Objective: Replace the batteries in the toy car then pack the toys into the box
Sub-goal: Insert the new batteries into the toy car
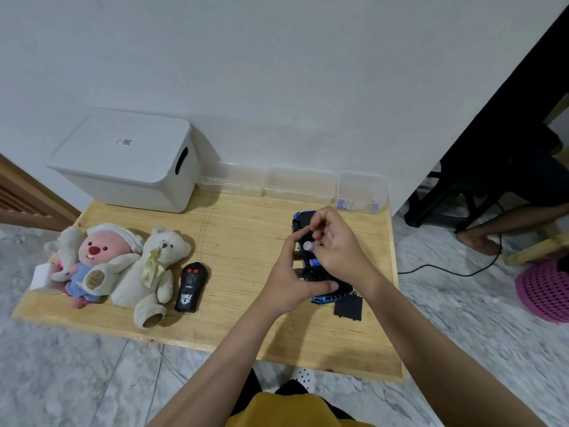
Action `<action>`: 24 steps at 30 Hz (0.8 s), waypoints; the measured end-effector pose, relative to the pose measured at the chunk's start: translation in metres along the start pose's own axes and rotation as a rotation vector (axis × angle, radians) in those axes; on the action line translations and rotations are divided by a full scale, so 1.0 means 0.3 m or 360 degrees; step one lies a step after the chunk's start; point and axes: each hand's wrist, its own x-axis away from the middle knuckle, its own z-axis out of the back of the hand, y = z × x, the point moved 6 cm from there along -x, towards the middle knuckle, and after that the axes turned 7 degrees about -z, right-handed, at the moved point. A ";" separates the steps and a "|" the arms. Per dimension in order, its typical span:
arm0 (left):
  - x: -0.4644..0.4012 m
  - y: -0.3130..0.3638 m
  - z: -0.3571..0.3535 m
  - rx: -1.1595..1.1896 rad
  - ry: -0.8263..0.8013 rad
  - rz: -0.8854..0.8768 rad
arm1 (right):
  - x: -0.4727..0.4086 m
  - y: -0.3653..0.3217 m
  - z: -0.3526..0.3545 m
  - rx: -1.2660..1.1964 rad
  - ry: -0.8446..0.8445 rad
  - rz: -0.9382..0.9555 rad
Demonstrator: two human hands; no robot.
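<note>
Head view: the black handheld remote controller (191,287) lying on the pale wooden bench (246,241) carries small white lettering that looks like "27MHz" above a white shield emblem, and the yellow ribbon on the cream teddy bear (151,272) reads "Love". A small printed code label sits on the lid of the white lidded plastic storage box (129,163), which stands well behind the remote against the wall. Just left of the remote lie the cream bear, a pink-faced plush in a white cap (98,260) and a small pale plush (66,245). Far right of the remote, the blue toy car (320,266) lies upside down, its flat black battery cover (348,308) on the bench just beside it. Behind the car, three clear plastic containers (300,184) line the wall; the rightmost holds small items too blurred to tell. The left hand (292,282) has its grip wrapped around the car's side, thumb along the near edge. The right hand (338,245) pinches a small cylindrical battery (308,246) over the open compartment, where a blue battery (314,262) shows.
</note>
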 end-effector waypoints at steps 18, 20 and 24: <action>0.023 -0.011 0.045 0.0052 0.0062 0.0007 | 0.026 -0.031 0.005 0.0849 -0.0125 0.0229; 0.026 -0.008 0.045 0.0056 0.0063 0.0010 | 0.026 -0.033 0.004 0.0900 -0.0097 0.0244; 0.033 -0.001 0.046 0.0046 0.0069 -0.0005 | 0.025 -0.041 0.011 0.0914 -0.0025 0.0226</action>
